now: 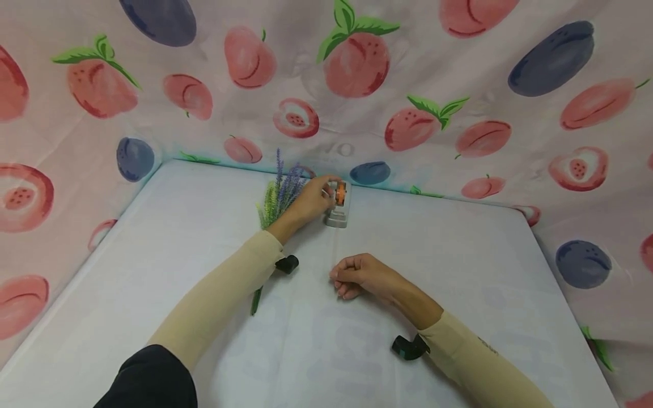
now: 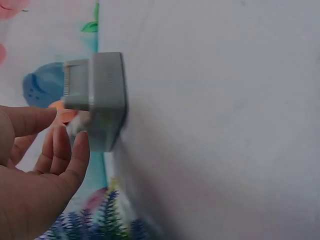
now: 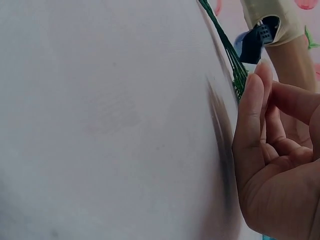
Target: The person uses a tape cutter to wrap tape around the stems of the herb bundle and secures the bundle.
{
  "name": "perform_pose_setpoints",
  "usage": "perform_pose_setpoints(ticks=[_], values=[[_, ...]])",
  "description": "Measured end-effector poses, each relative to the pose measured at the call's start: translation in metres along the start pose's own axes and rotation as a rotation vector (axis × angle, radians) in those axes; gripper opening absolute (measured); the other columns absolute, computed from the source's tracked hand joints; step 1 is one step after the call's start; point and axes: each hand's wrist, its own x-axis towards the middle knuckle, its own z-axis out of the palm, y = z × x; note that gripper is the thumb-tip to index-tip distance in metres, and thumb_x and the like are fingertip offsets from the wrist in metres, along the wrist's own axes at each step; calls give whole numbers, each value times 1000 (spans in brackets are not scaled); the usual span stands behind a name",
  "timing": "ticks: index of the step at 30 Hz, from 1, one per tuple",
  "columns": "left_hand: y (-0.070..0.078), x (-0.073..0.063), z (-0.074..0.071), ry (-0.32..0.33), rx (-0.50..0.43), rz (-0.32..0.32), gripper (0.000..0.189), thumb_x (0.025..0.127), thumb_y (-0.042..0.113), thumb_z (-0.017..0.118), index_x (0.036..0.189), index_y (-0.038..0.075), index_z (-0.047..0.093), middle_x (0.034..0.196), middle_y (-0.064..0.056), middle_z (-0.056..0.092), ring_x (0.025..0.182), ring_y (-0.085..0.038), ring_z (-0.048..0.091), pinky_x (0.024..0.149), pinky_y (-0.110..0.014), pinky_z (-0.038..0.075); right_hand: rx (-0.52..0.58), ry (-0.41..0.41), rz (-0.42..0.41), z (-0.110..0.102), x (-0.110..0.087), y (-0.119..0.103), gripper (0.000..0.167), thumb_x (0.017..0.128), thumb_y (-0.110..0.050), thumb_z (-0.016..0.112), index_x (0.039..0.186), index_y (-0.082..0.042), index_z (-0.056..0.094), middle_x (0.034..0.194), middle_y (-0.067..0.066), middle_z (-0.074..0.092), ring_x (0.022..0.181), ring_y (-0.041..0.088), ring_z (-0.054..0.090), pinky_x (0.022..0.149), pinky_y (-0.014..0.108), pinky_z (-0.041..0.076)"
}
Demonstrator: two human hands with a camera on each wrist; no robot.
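Note:
A grey tape dispenser [image 1: 336,219] with an orange roll of tape [image 1: 340,194] sits near the far edge of the table. My left hand [image 1: 310,201] is at its left side, fingertips close by the roll. In the left wrist view, the thumb and fingers of that hand [image 2: 45,160] are bent with a gap between their tips, just beside the dispenser [image 2: 107,90]. My right hand [image 1: 364,276] hovers over the middle of the table, its fingers loosely curled. Nothing shows in its grasp in the right wrist view, where the fingertips [image 3: 257,75] are drawn together.
Artificial lavender [image 1: 275,198] in purple and yellow-green lies left of the dispenser, partly covered by my left forearm. Its green stems [image 1: 257,300] point toward me. A peach-and-plum printed cloth [image 1: 357,124] hangs behind the white table [image 1: 459,255]. Black wrist cameras [image 1: 408,347] stick out from both sleeves.

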Motion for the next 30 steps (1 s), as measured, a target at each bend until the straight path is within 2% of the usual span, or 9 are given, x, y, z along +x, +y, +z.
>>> perform_pose_setpoints(ticks=[3,8,11,17,22,30], values=[[9,-4,-5,2,-3,12,50,99,-1,56,148,11,52,115,-15,59,98,-26,59,78,-37,51,-2,-5,-5,0,-1,0,24,100,-12,63,112,9,65,84,5,67,71,11,68,68,26,59],[19,-17,-17,-31,32,20,48,101,8,59,148,16,51,122,-14,59,106,-27,61,83,-40,51,3,-18,-7,0,-1,-1,27,102,-12,60,115,12,63,84,4,67,71,11,67,69,27,59],[22,-27,-23,-45,42,25,51,101,10,61,150,18,49,125,-14,57,103,-27,61,79,-40,50,3,-20,-7,0,-1,-1,27,102,-12,60,114,12,63,84,4,67,71,10,67,68,26,59],[25,-46,-33,-38,88,36,52,100,11,63,150,18,49,120,-12,60,94,-26,62,71,-38,48,2,-20,0,0,-2,0,26,102,-12,60,113,11,64,84,5,67,71,11,68,68,25,59],[24,-63,-42,-56,96,24,51,101,14,64,150,19,48,117,-9,60,91,-24,61,71,-37,48,3,-17,0,-1,-3,0,27,103,-11,59,115,12,63,85,5,67,72,11,68,68,25,59],[18,-92,-61,-73,121,0,57,100,13,65,153,16,43,121,-14,60,85,-24,58,71,-37,48,-2,-19,-7,-1,-2,0,26,103,-10,58,114,12,64,84,5,67,71,11,68,68,25,59]])
